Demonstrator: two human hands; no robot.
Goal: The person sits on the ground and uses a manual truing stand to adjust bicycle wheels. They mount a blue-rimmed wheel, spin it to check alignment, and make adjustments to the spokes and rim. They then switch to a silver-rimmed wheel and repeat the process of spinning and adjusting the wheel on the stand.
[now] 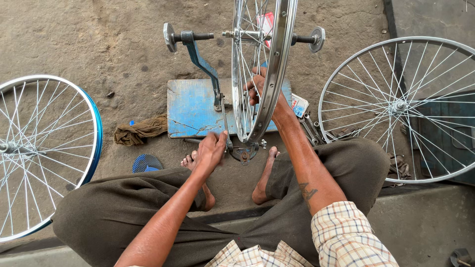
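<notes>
Wheel (262,64) upright on stand (198,106), axle crosswise

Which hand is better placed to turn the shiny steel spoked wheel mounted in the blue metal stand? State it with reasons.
Right. The right hand already reaches in among the mounted wheel's spokes, while the left hand sits low by the stand's base, probably steadying it.

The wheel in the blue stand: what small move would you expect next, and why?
Probably a slight turn of the wheel: the right hand reaches through its spokes, while the left hand rests at the stand's base near the rim.
</notes>
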